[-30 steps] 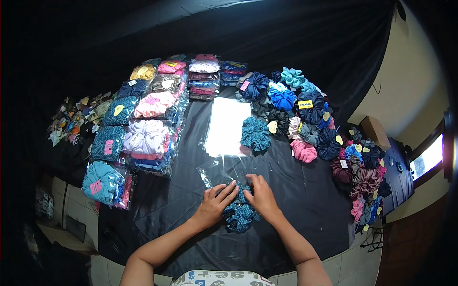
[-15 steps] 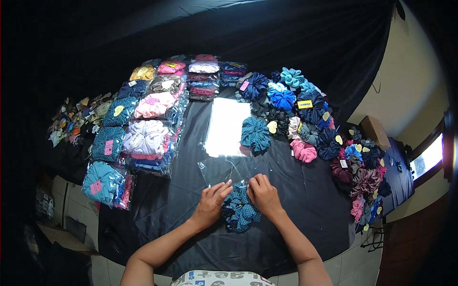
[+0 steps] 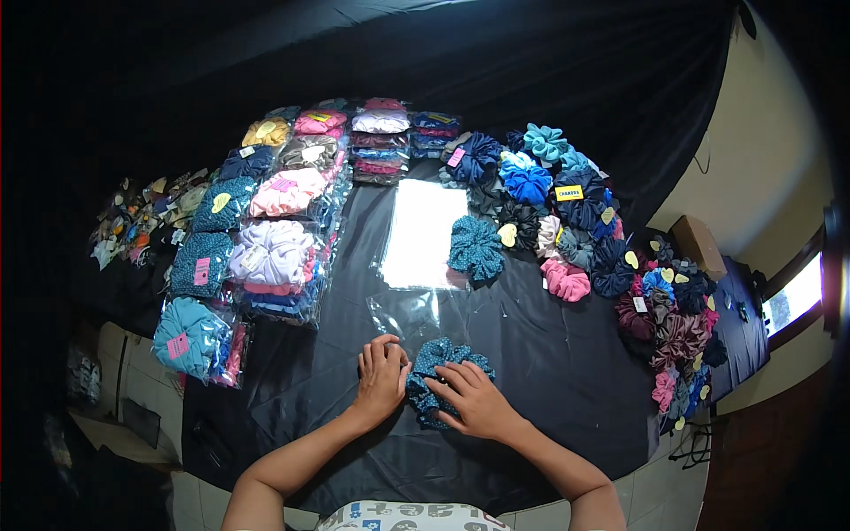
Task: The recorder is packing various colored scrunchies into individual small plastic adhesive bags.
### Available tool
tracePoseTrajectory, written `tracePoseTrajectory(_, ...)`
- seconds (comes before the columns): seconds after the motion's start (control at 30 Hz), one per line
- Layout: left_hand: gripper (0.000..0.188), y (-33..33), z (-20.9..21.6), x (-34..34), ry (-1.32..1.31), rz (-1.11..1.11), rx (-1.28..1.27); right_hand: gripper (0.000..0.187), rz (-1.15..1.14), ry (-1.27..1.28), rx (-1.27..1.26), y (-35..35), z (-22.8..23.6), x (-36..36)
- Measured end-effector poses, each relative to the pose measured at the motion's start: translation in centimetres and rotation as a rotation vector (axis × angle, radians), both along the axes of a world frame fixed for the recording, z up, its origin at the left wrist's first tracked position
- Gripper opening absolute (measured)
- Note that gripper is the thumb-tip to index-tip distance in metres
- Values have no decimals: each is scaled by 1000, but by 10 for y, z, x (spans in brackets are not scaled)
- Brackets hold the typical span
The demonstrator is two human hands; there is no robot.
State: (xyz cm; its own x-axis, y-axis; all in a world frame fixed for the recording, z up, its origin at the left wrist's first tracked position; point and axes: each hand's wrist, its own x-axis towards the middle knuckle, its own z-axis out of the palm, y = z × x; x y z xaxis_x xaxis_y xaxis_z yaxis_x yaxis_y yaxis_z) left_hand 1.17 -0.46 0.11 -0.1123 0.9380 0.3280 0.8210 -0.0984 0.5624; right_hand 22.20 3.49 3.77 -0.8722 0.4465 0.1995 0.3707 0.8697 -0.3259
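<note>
Both hands work a dotted teal scrunchie on a black cloth

The dotted teal scrunchie lies on the black cloth. The right hand presses on it, fingers spread; the left hand, fingers curled together, touches its left edge. A clear plastic bag lies just beyond it, a stack of clear bags farther on.

Both forearms extended, left hand curled, right hand flat

I see: scrunchie – soft dotted teal cloth | bag – clear glossy plastic | table cover – black cloth, slight sheen
</note>
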Motion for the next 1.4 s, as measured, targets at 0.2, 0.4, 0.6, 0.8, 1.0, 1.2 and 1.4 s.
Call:
tracePoseTrajectory(0.2, 22, -1, 3, -2, 2, -120, 64, 57, -99, 18, 78, 9, -24, -21)
tracePoseTrajectory(0.4, 22, 0, 3, -1, -52, -154, 101, 52, -244, 27, 186, 13, -34, -43)
tracePoseTrajectory(0.6, 21, -2, 9, 2, 25, -77, 173, 50, -416, 75, 229, 15, -40, -55)
tracePoseTrajectory(0.8, 17, 1, 2, -3, -236, 74, 110, 53, -395, 104, 122, 18, -40, -53)
tracePoseTrajectory(1.0, 17, 1, 1, -1, -242, 6, 127, 55, -293, 117, 161, 14, -32, -52)
tracePoseTrajectory(1.2, 20, -2, 7, 3, -104, -31, 158, 49, -442, 114, 197, 18, -46, -66)
tracePoseTrajectory(1.4, 22, -2, 12, 1, -332, 76, 37, 39, -367, 305, 63, 24, -43, -54)
